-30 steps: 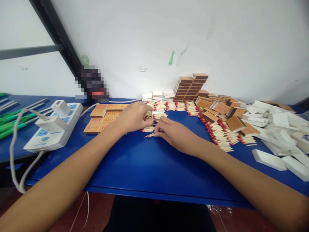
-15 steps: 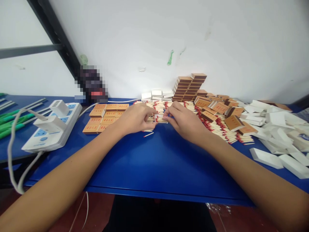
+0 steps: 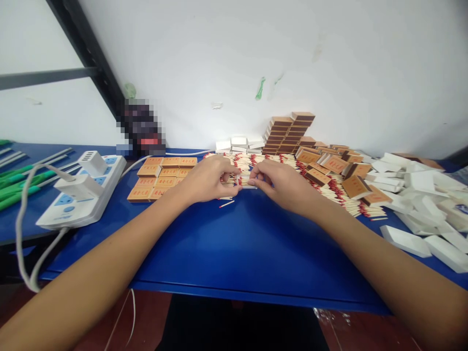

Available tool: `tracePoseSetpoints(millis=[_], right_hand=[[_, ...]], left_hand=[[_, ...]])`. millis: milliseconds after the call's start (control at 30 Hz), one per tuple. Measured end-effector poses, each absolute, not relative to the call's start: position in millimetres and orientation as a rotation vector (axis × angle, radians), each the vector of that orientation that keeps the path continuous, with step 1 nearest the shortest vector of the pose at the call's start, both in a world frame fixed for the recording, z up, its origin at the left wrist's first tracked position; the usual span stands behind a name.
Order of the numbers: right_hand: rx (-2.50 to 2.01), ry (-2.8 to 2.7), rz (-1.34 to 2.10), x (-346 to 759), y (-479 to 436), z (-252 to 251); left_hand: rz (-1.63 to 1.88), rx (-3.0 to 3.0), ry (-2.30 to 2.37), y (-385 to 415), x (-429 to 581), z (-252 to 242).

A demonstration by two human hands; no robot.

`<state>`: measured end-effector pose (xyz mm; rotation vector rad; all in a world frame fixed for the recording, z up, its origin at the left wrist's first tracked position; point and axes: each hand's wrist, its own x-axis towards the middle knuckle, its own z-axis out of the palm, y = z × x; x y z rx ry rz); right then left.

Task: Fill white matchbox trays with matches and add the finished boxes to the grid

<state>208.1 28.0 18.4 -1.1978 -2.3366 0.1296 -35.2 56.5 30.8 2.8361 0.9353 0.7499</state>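
Note:
Between my hands is a small white matchbox tray point(image 3: 243, 184) with matches lying in it, partly hidden by fingers. My left hand point(image 3: 208, 179) is closed on its left end, thumb at the near side. At the right end, the thumb and fingertips of my right hand point(image 3: 281, 179) pinch together against the tray. Just behind both hands spreads a heap of red-tipped matches point(image 3: 341, 197), which runs on to the right. One loose match point(image 3: 227, 204) lies on the blue table in front of my left hand.
Orange matchboxes point(image 3: 167, 172) lie in rows at the left. Brown-sided matchbox sleeves point(image 3: 283, 136) are stacked against the wall, with more sleeves point(image 3: 356, 180) strewn over the matches. White trays point(image 3: 420, 195) are piled far right. A power strip point(image 3: 82, 207) stands far left on the table point(image 3: 234, 253).
My right fingertips have moved slightly lower along the tray's right end. My left hand keeps its grip on the tray. The whole view has shifted a little.

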Motion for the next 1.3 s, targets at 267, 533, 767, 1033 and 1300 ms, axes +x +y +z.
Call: tracePoseSetpoints(millis=[267, 533, 767, 1033, 1300], right_hand=[[-1.254, -2.487, 0.318, 219, 25, 43], [-1.321, -2.572, 0.376, 218, 25, 40], [-1.345, -2.568, 0.36, 215, 19, 42], [-1.38, -2.589, 0.477, 216, 19, 46], [-1.378, -2.598, 0.412, 213, 20, 41]], left_hand=[[0.711, 2.783, 0.863, 50, -29, 32], [0.619, 2.795, 0.819, 47, -27, 26], [0.555, 2.79, 0.835, 44, -26, 28], [0.541, 2.789, 0.856, 44, -26, 26], [0.534, 2.799, 0.857, 44, -26, 27]])
